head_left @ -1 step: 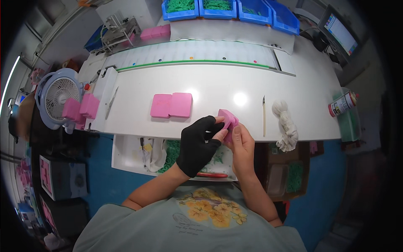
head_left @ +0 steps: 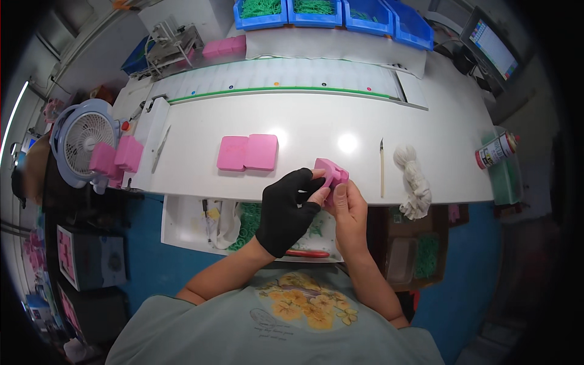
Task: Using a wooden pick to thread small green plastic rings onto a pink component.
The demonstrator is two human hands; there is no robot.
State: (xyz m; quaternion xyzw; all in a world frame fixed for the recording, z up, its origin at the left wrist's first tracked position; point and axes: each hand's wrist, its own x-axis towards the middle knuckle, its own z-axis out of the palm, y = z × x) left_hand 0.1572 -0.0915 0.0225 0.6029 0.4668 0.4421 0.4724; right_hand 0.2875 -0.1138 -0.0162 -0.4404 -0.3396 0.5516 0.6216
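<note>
Just above the table's front edge, my left hand [head_left: 287,210], in a black glove with bare fingertips, grips a bent pink rubber-like mould [head_left: 330,170]. My bare right hand [head_left: 350,216] holds the same piece from its right side, the thumb lying along it. The mould's edge is folded and its lower part is hidden behind my fingers. Two pink blocks of similar colour, a left one [head_left: 232,153] and a right one [head_left: 261,152], lie side by side on the white table [head_left: 310,121].
Below my hands, an open drawer [head_left: 182,228] holds green pieces and red-handled pliers [head_left: 307,253]. A thin brush [head_left: 382,167], a white yarn bundle [head_left: 413,182] and a spray can [head_left: 497,151] are rightward. Tweezers [head_left: 160,149] and a fan [head_left: 88,137] are left; blue bins [head_left: 316,21] stand behind.
My right fingers have shifted slightly on the pink mould, and its folded edge looks a little more spread. My left hand keeps its grip in nearly the same place.
</note>
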